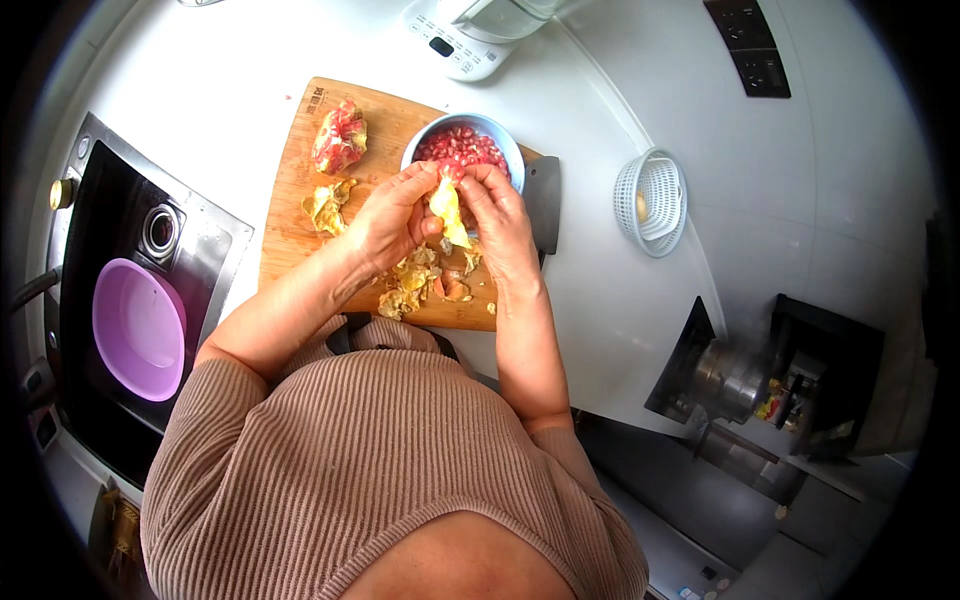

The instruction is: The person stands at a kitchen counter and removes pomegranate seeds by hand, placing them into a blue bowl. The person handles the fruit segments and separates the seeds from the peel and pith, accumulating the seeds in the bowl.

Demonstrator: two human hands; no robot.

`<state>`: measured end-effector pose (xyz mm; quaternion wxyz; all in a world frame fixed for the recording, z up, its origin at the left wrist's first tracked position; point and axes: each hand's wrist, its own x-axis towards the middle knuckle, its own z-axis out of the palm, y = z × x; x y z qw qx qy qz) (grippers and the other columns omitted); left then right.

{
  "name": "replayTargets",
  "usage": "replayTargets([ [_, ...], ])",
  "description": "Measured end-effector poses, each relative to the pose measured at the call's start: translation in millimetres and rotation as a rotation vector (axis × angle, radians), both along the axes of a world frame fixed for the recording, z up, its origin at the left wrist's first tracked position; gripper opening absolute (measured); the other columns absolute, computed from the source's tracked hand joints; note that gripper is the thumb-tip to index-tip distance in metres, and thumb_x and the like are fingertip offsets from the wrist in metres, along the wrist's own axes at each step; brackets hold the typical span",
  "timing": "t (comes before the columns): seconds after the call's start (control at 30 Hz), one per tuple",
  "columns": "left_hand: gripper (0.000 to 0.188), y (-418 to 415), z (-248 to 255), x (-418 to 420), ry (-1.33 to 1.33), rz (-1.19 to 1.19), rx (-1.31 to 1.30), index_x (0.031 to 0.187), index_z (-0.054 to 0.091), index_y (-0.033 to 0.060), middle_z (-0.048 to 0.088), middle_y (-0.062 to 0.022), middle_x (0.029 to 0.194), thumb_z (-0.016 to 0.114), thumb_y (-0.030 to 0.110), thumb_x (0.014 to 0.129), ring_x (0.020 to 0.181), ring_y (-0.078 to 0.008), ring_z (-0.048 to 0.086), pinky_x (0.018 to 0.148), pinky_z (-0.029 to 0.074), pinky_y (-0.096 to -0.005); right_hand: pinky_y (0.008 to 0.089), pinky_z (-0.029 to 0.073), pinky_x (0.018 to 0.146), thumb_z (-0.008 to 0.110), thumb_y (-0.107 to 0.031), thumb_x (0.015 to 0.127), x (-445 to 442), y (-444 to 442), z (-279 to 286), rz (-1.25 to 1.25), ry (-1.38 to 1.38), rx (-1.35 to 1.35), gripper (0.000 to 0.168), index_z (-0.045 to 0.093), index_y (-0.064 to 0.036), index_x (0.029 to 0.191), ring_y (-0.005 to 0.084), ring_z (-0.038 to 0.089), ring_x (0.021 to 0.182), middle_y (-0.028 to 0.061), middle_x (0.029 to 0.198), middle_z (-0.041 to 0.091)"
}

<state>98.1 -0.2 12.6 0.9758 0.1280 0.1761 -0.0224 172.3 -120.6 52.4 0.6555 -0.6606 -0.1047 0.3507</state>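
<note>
Between them, my left hand (394, 214) and my right hand (499, 217) hold a pomegranate piece (448, 199), with red seeds at its top and pale yellow membrane hanging below. Both hands are over the near rim of a light blue bowl (517, 146) that holds many loose pomegranate seeds (465, 142). The bowl stands on a wooden cutting board (292, 202). A larger peeled pomegranate chunk (340, 139) lies at the board's far left. Nearer me are a curled peel piece (328, 206) and scattered peel and membrane scraps (409, 281).
A knife with a broad dark blade (542, 199) lies right of the bowl. Beyond the board stands a white kitchen appliance (465, 45). A white plastic basket (650, 202) sits to the right. On the left, a purple basin (139, 330) rests in the dark sink (97, 225).
</note>
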Motion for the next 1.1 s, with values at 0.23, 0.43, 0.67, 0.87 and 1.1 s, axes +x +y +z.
replayTargets([
  [0.23,0.022,0,0,-1,-0.033,0.004,0.004,0.106,0.053,0.0035,0.06,-0.0046,0.092,0.045,0.02,0.094,0.071,-0.0092,0.059,0.046,0.049,-0.0148,0.0207,0.046,0.073,0.048,-0.012,0.092,-2,0,2,-0.004,0.045,0.028,0.015,0.056,-0.001,0.097,0.0067,0.055,0.08,0.001,0.09,0.058],
  [0.43,0.022,-1,-5,-1,-0.055,0.011,-0.052,0.107,0.052,0.0032,0.06,-0.0064,0.095,0.047,0.02,0.093,0.074,-0.0107,0.06,0.046,0.051,-0.0158,0.0218,0.047,0.073,0.046,-0.013,0.093,-3,0,-1,-0.018,0.045,0.042,0.016,0.055,0.0,0.099,0.0076,0.056,0.08,0.0017,0.09,0.058],
  [0.67,0.025,-2,-10,0,-0.109,-0.017,-0.145,0.109,0.051,0.0029,0.06,-0.0088,0.098,0.048,0.021,0.093,0.075,-0.0126,0.061,0.047,0.052,-0.0158,0.0217,0.047,0.072,0.046,-0.016,0.095,-6,-1,-5,-0.056,0.025,0.075,0.018,0.056,-0.001,0.099,0.0077,0.056,0.08,0.0023,0.09,0.058],
  [0.87,0.022,-7,-10,0,-0.078,-0.012,-0.08,0.108,0.05,0.0054,0.06,-0.0058,0.096,0.046,0.021,0.094,0.075,-0.0105,0.061,0.052,0.053,-0.0174,0.019,0.044,0.066,0.054,-0.024,0.091,-5,-4,-2,-0.018,-0.031,0.001,0.022,0.057,-0.002,0.096,0.0054,0.053,0.073,0.0001,0.082,0.058],
  [1.1,0.017,-8,-9,-3,-0.085,-0.023,-0.037,0.106,0.049,0.0076,0.059,-0.0027,0.094,0.043,0.02,0.095,0.073,-0.0089,0.06,0.053,0.052,-0.0183,0.019,0.043,0.063,0.059,-0.024,0.088,-1,-3,0,0.019,-0.136,-0.122,0.022,0.058,-0.002,0.094,0.0055,0.052,0.072,0.0008,0.082,0.058],
])
